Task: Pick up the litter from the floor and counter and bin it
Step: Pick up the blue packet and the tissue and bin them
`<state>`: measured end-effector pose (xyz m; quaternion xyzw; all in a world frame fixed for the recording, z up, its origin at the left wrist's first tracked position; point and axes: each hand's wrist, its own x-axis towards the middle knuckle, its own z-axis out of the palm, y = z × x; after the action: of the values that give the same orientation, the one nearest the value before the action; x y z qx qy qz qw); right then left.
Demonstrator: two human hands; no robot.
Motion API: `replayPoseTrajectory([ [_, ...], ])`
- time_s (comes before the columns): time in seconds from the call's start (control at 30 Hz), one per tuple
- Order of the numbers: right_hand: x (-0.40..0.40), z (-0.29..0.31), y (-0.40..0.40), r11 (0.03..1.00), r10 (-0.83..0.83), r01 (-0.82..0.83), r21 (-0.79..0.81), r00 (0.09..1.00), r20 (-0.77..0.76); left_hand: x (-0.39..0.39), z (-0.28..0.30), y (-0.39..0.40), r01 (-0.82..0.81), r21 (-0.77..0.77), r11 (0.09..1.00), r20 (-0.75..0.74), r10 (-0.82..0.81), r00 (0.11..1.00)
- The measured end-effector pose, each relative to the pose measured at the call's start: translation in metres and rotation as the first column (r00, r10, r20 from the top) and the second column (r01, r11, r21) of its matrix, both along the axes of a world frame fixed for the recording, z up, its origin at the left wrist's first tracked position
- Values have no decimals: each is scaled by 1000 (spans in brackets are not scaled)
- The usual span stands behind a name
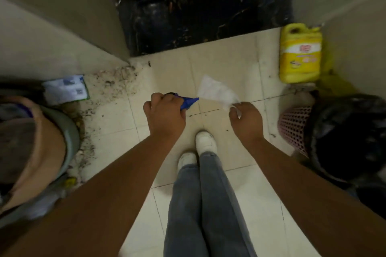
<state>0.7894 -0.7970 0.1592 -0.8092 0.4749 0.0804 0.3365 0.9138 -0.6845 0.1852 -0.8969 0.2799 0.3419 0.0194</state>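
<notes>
My left hand (165, 115) is closed around a crumpled blue wrapper (189, 102) whose tip sticks out to the right of the fist. My right hand (246, 119) pinches a thin white paper (217, 91) that hangs above the pale floor tiles. To the right stands a pink mesh bin (294, 129) lined with a black bag (351, 137), just beyond my right hand. A flat printed packet (65, 89) lies on the floor at the left by the wall, among dirt and crumbs (108, 85).
A yellow jug (300, 54) stands by the right wall. A dark step or mat (204, 16) lies ahead. A grey tub with a brown sack (37, 148) fills the left edge. My own legs and white shoes (205, 142) are below the hands.
</notes>
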Motion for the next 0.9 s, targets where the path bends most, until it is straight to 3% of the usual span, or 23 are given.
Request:
replayPoseTrajectory([
  [0.13, -49, 70, -30, 961, -275, 270, 67, 956, 102, -33, 56, -50, 149, -79, 986, -80, -155, 985],
  [0.33, -196, 139, -66, 771, -631, 631, 84, 775, -30, -142, 116, -130, 244, -210, 947, -252, -294, 922],
  [0.47, -330, 170, -73, 694, -715, 719, 31, 694, -78, -242, 132, -171, 273, -362, 891, -310, -391, 866],
  [0.57, -429, 181, -73, 705, -706, 708, -40, 695, -135, -321, 127, -184, 317, -407, 857, -345, -465, 815],
  [0.63, -482, 173, -69, 679, -721, 733, -33, 659, -214, -372, 117, -189, 349, -402, 846, -356, -496, 792],
  [0.73, -542, 142, -56, 692, -685, 719, 56, 680, -264, -445, 99, -193, 383, -345, 857, -371, -499, 783],
  [0.9, -597, 94, -50, 614, -711, 776, 144, 623, -326, -542, 70, -200, 537, -246, 807, -341, -591, 731],
])
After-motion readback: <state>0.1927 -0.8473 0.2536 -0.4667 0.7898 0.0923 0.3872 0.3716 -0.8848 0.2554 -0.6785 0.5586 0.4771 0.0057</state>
